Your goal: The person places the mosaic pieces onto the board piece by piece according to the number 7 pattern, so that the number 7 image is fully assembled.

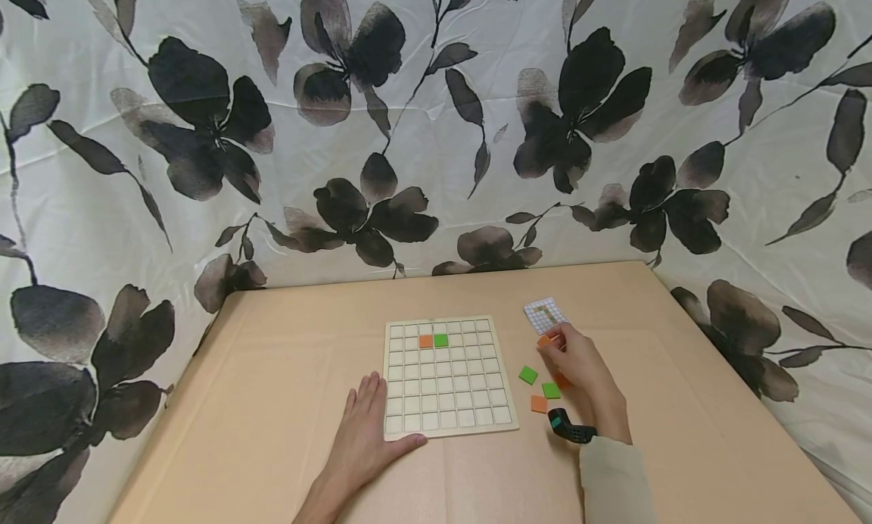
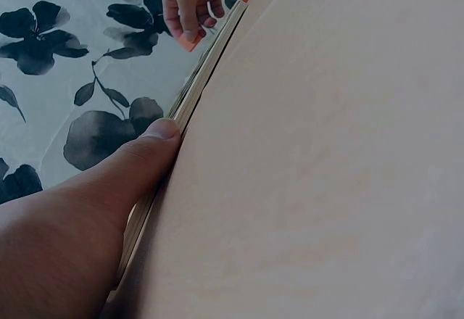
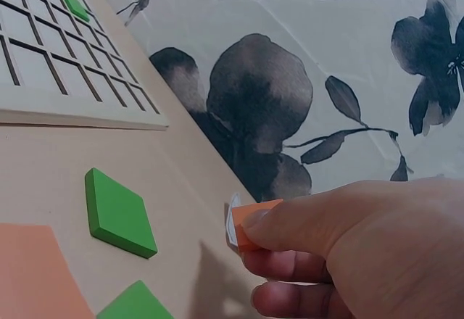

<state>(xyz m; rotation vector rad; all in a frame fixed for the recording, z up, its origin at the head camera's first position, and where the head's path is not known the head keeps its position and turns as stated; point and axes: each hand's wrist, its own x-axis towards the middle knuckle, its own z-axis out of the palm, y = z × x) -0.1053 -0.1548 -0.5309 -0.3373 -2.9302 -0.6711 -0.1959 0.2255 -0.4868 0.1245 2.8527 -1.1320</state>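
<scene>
A pale wooden grid board [image 1: 470,434] lies on the table, with an orange tile [image 1: 425,341] and a green tile [image 1: 441,340] side by side in a row near its far edge. My left hand [image 1: 368,429] rests against the board's near left corner, fingers straight along the left side. Its thumb [image 2: 148,145] touches the front edge. To the right of the board, my right hand [image 1: 579,361] pinches another orange tile [image 3: 250,221] between thumb and fingers, raised off the table. Below that hand are loose green tiles [image 1: 527,375] and orange tiles [image 1: 539,404], one partly hidden.
A small card [image 1: 545,310] printed with a coloured grid pattern lies just beyond my right hand. The light wooden table [image 1: 286,372] reaches back to a white cloth [image 1: 477,168] with dark flowers. A black band [image 1: 571,427] is on my right wrist.
</scene>
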